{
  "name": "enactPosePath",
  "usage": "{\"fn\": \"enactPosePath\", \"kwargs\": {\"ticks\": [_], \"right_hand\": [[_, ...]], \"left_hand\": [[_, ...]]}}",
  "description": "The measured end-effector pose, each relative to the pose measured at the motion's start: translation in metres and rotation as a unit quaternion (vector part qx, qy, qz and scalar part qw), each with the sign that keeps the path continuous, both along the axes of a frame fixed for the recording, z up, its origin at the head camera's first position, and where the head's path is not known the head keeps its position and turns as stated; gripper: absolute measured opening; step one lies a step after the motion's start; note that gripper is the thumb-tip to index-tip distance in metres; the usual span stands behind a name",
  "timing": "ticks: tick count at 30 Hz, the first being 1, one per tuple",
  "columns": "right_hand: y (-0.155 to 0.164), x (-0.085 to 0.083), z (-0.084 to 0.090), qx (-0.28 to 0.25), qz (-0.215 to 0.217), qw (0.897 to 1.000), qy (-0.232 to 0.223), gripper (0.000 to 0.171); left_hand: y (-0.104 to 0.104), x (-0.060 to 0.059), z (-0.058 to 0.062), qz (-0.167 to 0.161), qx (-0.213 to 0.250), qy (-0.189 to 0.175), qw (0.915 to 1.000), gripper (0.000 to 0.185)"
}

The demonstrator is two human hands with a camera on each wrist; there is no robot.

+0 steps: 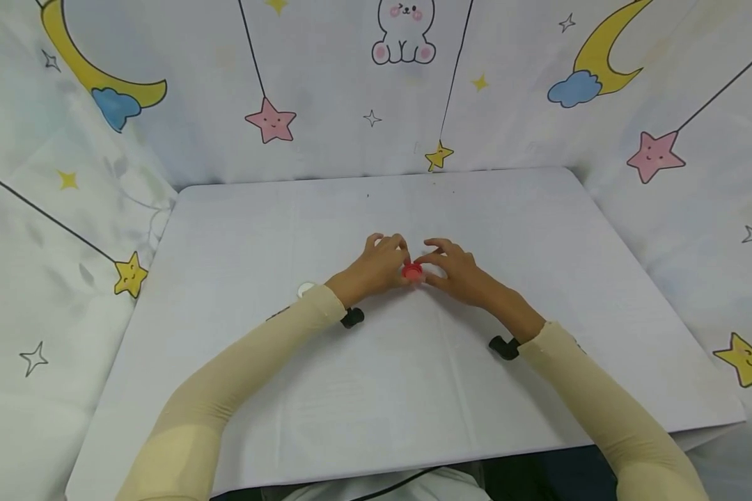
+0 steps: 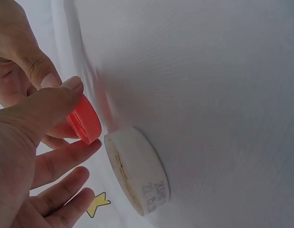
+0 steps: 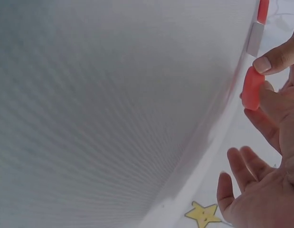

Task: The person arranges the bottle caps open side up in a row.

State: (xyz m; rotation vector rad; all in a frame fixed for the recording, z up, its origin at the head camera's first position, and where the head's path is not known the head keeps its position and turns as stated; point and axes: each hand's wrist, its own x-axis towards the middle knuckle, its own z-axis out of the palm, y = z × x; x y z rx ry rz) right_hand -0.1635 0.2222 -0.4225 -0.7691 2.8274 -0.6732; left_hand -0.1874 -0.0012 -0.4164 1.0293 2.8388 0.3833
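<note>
A red bottle cap is between the two hands, above the white table. My left hand pinches it with thumb and index finger; in the left wrist view, the ridged side of the red cap shows. From the other side my right hand also pinches the cap with thumb and index finger, its other fingers spread loose. A white cap with printed marks on its side lies on the table by the left hand. In the head view the left forearm partly covers this white cap.
Beyond the white cap in the right wrist view, another red piece shows at the frame's top edge. The white tabletop meets a patterned cloth backdrop at the back and sides. Small dark specks lie near its far edge.
</note>
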Motion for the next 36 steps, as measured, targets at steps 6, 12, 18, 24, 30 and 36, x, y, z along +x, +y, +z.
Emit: {"fn": "enactPosePath", "kwargs": {"ticks": [6,12,18,24,30,36], "right_hand": [[0.000,0.002,-0.002,0.002,0.007,1.000,0.002,0.035],[0.000,0.001,-0.002,0.009,0.010,1.000,0.002,0.034],[-0.001,0.001,-0.003,0.019,0.009,1.000,0.002,0.033],[-0.003,-0.001,-0.005,0.026,0.009,1.000,0.001,0.035],[-0.003,-0.003,-0.006,0.031,0.007,0.999,0.000,0.037],[0.000,-0.002,-0.005,0.031,0.004,1.000,-0.006,0.045]], "left_hand": [[0.000,0.001,-0.003,-0.015,-0.012,0.004,0.9998,0.042],[0.002,0.002,-0.004,-0.017,-0.016,0.010,0.9997,0.042],[0.004,0.003,-0.005,-0.019,-0.018,0.015,0.9995,0.043],[0.003,0.003,-0.007,-0.017,-0.026,0.021,0.9993,0.043],[0.001,0.003,-0.006,-0.005,-0.033,-0.003,0.9994,0.049],[-0.011,0.006,0.000,0.013,-0.014,-0.044,0.9988,0.063]]}}
